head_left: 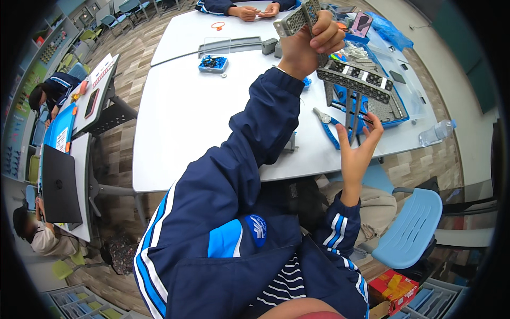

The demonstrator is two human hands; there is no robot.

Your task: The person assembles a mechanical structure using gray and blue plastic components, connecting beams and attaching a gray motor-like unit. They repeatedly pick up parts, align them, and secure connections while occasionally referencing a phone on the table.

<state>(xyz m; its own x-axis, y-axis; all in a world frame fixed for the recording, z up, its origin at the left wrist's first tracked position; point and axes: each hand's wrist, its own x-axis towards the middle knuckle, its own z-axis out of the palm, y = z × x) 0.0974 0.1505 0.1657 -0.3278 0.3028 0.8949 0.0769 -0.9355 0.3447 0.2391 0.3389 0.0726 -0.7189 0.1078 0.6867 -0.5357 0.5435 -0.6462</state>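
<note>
My left hand (307, 49) is raised over the table, its fingers wrapped round an upright part of a grey perforated beam frame (355, 81). The frame has a cross-piece of black and white parts, and thin grey bars hang below it. My right hand (360, 151) is under the frame beside the lower bars, with thumb and fingers spread apart; whether a fingertip touches a bar is hard to tell. Pliers with blue handles (328, 130) lie on the table just left of my right hand. A blue tray (402, 120) of grey building parts sits behind the frame.
On the white table (180, 122) stand a small box of blue pieces (213, 64) and a clear bottle (437, 133) near the right edge. Another person's hands (255, 11) rest at the far side. A blue chair (409, 228) stands at my right.
</note>
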